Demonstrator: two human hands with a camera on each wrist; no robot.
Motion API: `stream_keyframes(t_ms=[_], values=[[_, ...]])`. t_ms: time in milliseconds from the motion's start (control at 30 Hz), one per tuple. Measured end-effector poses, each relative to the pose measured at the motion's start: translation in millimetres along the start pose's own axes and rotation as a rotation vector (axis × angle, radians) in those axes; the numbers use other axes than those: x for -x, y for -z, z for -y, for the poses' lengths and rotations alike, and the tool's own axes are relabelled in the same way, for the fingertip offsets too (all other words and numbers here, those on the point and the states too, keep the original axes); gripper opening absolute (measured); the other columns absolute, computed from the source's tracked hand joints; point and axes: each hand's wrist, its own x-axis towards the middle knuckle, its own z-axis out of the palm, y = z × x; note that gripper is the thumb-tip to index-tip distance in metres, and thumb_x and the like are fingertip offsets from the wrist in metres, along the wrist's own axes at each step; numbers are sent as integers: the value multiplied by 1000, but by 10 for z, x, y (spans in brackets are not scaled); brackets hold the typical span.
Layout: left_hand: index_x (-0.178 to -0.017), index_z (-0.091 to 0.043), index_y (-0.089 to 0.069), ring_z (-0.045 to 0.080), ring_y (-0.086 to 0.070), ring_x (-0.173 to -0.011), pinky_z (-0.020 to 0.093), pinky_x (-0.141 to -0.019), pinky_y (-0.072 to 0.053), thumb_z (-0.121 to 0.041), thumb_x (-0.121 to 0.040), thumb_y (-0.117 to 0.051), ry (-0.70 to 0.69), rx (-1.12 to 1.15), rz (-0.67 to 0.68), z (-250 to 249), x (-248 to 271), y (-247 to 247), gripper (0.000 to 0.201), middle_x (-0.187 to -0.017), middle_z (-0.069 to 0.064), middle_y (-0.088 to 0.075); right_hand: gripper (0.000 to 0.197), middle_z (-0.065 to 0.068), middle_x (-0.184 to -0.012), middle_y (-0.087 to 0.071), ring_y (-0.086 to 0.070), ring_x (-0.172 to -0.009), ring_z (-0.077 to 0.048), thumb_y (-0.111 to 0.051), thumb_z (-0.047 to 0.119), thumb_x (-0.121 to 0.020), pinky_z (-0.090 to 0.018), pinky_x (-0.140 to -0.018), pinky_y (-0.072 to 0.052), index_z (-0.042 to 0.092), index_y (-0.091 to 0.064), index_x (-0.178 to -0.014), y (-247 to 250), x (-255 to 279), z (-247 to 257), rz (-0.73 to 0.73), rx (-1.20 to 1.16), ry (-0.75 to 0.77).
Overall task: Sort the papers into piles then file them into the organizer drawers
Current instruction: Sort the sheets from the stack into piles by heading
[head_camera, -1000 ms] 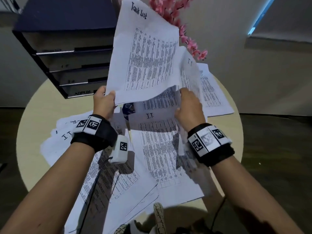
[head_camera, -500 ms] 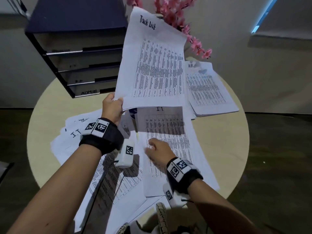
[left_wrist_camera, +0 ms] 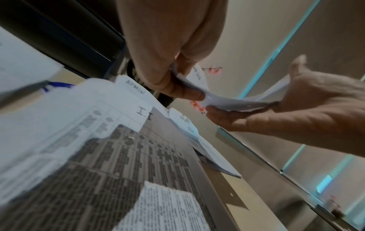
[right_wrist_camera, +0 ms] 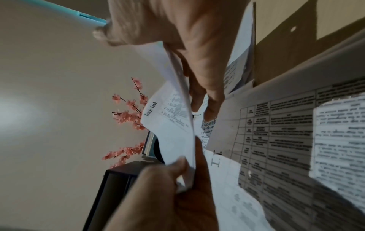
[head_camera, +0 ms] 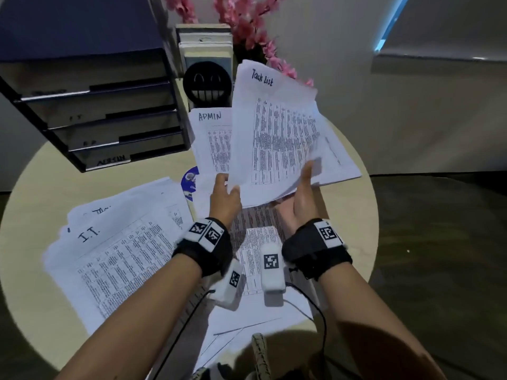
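A "Task list" sheaf (head_camera: 277,133) is held tilted above the table's middle. My left hand (head_camera: 225,193) pinches its lower left corner, thumb on top, as the left wrist view shows (left_wrist_camera: 189,100). My right hand (head_camera: 301,197) lies palm up under its lower right edge, with the thumb over the paper (right_wrist_camera: 197,78). On the table lie an "ADMIN" pile (head_camera: 210,138), an "I.T." pile (head_camera: 118,242) at the left, one more I.T. sheet (head_camera: 255,242) beneath my wrists, and a pile (head_camera: 340,163) at the right. The dark organizer (head_camera: 96,111) with several drawers stands at the back left.
The round beige table (head_camera: 354,229) ends close on the right and front. Behind the ADMIN pile stand a black smiley-face object (head_camera: 205,86), some books (head_camera: 204,42) and pink blossom branches (head_camera: 247,28). A blue disc (head_camera: 189,182) peeks out beside the papers.
My right hand has left the I.T. sheet on the table and risen to take the Task list sheaf's lower right edge. The left hand has carried the sheaf rightward, uncovering the ADMIN pile.
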Motion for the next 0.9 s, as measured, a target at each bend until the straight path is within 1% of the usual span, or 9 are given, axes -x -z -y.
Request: stream_keyframes(t_ms=[100, 167, 233, 300, 400, 467, 567, 700, 900], values=[[-119, -10, -35, 25, -51, -84, 30, -64, -42, -9, -94, -37, -29, -117, 135, -73, 80, -242, 25, -122, 21, -54, 74, -15, -117, -63, -64, -102, -24, -73, 46, -66, -42, -96, -49, 4, -51, -123, 47, -19, 35, -184, 46, -28], [-122, -8, -33, 29, -56, -92, 36, -70, -47, -10, -95, -38, -31, -238, 277, -109, 145, -331, 28, -125, 23, -52, 56, -14, -120, -58, -58, -106, -25, -66, 16, -84, -39, -102, -43, 0, -40, -131, 229, -137, 29, -450, 181, -69], [-112, -9, -38, 26, -60, -90, 34, -69, -48, -13, -94, -45, -15, -258, 314, -69, 144, -352, 21, -112, 20, -55, 50, -8, -106, -54, -51, -99, -23, -52, 5, -88, -31, -100, -36, 5, -34, -134, 466, -249, 87, -611, 244, -96], [-112, -7, -42, 21, -55, -98, 28, -78, -45, -15, -90, -54, -5, -267, 192, 21, 61, -277, 26, -114, 9, -50, 44, -9, -108, -47, -50, -98, -25, -46, 3, -88, -31, -92, -38, 10, -37, -131, 702, -285, 203, -724, 222, -96], [-123, -3, -42, 28, -44, -120, 38, -101, -37, -19, -81, -65, 54, -455, -148, 188, -150, -40, 50, -133, 16, -40, 45, -21, -135, -47, -49, -123, -34, -43, 7, -93, -26, -86, -38, -2, -36, -136, 1071, -170, 306, -858, 316, -136], [-129, 0, -38, 35, -34, -129, 42, -104, -33, -21, -76, -70, 152, -546, -257, 293, -248, 130, 65, -137, 22, -38, 42, -23, -140, -44, -46, -127, -35, -40, 12, -95, -29, -86, -41, -3, -38, -135, 1238, -52, 271, -867, 354, -183], [-129, 7, -35, 41, -41, -125, 49, -103, -39, -14, -70, -74, 241, -463, -260, 431, -274, 232, 73, -132, 27, -42, 42, -22, -141, -44, -45, -127, -34, -39, 15, -96, -34, -96, -43, -2, -39, -135, 1384, 29, 113, -895, 421, -252], [-130, 6, -28, 41, -47, -120, 45, -97, -40, -11, -82, -63, 318, -400, -251, 533, -194, 230, 62, -131, 26, -45, 42, -23, -139, -45, -46, -126, -35, -41, 13, -95, -37, -99, -42, -4, -40, -133, 1420, 42, 3, -916, 488, -274], [-126, 3, -50, 39, -47, -122, 42, -103, -37, -18, -92, -49, 215, -359, -269, 454, -241, 279, 40, -132, 23, -52, 47, -22, -136, -47, -50, -123, -34, -51, 10, -89, -38, -97, -44, 0, -40, -133, 1363, 56, -21, -995, 441, -240]])
